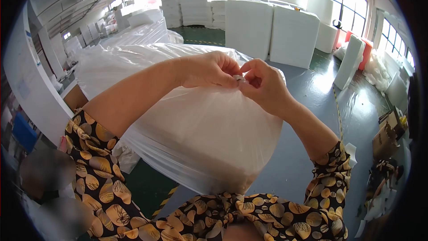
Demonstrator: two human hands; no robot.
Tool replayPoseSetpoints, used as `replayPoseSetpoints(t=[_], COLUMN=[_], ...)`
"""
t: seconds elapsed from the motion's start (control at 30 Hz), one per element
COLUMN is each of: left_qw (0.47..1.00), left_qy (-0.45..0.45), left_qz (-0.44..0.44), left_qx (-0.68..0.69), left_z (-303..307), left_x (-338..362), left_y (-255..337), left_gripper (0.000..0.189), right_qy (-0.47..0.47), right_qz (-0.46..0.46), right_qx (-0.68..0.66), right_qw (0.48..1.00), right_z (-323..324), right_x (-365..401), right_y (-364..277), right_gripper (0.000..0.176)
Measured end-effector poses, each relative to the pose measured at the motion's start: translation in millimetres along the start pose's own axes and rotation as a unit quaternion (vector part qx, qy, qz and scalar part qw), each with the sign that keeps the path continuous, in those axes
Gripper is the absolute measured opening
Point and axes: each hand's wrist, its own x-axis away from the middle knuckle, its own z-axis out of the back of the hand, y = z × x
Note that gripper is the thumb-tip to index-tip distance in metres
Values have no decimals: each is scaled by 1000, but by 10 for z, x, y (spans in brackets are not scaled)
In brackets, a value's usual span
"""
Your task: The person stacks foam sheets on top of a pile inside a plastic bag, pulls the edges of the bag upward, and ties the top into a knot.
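A big clear plastic bag (pixel 214 120) stands in front of me, wrapped round a bulky pale load. At its top edge, my left hand (pixel 211 69) pinches gathered plastic between thumb and fingers. My right hand (pixel 263 82) is closed on the same gather from the other side, its fingertips close against those of the left. A small whitish bit of bunched film (pixel 239 78) shows between the fingertips. Below both hands the film hangs in folds fanning out from the pinched spot.
More plastic-wrapped bundles (pixel 133 31) lie beyond the bag at the left. Large white foam blocks (pixel 294 35) stand on the grey floor (pixel 312 93) ahead. A white partition (pixel 31 67) is at the left. Cardboard boxes (pixel 385 138) stand at the far right.
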Motion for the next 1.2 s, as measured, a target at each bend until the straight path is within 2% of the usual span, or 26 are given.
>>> replayPoseSetpoints(t=[0.07, 0.1, 0.17, 0.3, 0.37, 0.43, 0.53, 0.6, 0.7, 0.73, 0.77, 0.8, 0.83, 0.93, 1.03, 1.17, 1.2], left_qw=[992, 992, 954, 921, 866, 871, 889, 962, 945, 945, 968, 980, 980, 989, 984, 977, 970], left_qy=[31, 30, 66, 137, 190, 213, 205, 102, 119, 122, 133, 143, 146, 70, 64, 59, 71], left_qz=[-22, -23, -106, -165, -261, -247, -202, -82, -97, -97, -103, -109, -110, -87, -121, -121, -151], left_qx=[-121, -120, -273, -326, -382, -368, -357, -241, -288, -288, -187, -84, -83, -97, -117, -163, -176], left_z=[-28, -31, -42, -102, -82, -70, -2, -25, -127, -126, -116, -96, -56, -1, 84, 124, 163], left_x=[2, -3, -5, -42, -114, -94, -27, 25, 107, 81, 36, 15, 9, 34, -13, -23, -45], left_y=[12, -8, -50, -144, -285, -277, -215, -109, 34, 34, -2, -53, -111, -134, -103, -98, -130], left_gripper=[12, 12, 9, 8, 12, 17, 18, 19, 17, 17, 16, 17, 17, 22, 16, 12, 11], right_qy=[-4, 7, 17, -18, -32, -29, -36, -32, -3, 42, 86, 84, 94, 96, 73, 22, 32], right_qz=[-13, -13, -14, -23, -15, -34, -14, -19, 5, 23, 40, 42, 58, 81, 85, 113, 102], right_qx=[11, 13, 15, -45, -63, -69, -43, -39, 35, 79, 122, 123, 117, 71, 1, -76, -69], right_qw=[1000, 1000, 1000, 999, 997, 997, 998, 999, 999, 996, 988, 988, 987, 990, 994, 990, 992], right_z=[-8, -17, -28, 2, 8, -31, -57, -91, -143, -147, -150, -156, -161, -187, -184, -164, -143], right_x=[-10, -18, -39, -41, -50, -106, -136, -125, -113, -111, -103, -96, -94, -84, -61, -100, -99], right_y=[42, 80, 152, 204, 204, 190, 140, 139, 110, 66, 38, 44, 65, 94, 97, 136, 132], right_gripper=[25, 24, 23, 24, 24, 23, 22, 20, 14, 12, 11, 11, 11, 12, 14, 15, 15])
